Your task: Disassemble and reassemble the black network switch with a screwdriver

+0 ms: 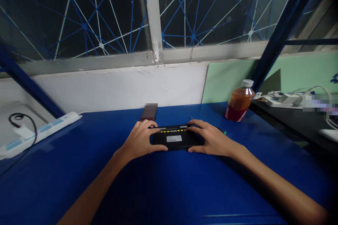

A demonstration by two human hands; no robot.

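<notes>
A flat black rectangular case (161,143) lies on the blue desk, with a white label in its middle and a row of small yellow marks along its far part. My left hand (139,139) grips its left end, thumb on the near edge and fingers at the far edge. At the right end my right hand (211,139) holds it the same way. Just beyond the right hand lies a thin tool; its metal tip (191,117) and dark green-tipped end (224,132) show, the middle hidden by the hand. What exact kind the case is, I cannot tell.
Behind my left hand lies a dark flat phone-like object (149,112), partly blurred. A bottle of orange-brown drink (239,102) stands at the back right. White power strips lie at left (50,132) and right (286,101). Blue metal posts (280,31) frame the blue desk (169,190).
</notes>
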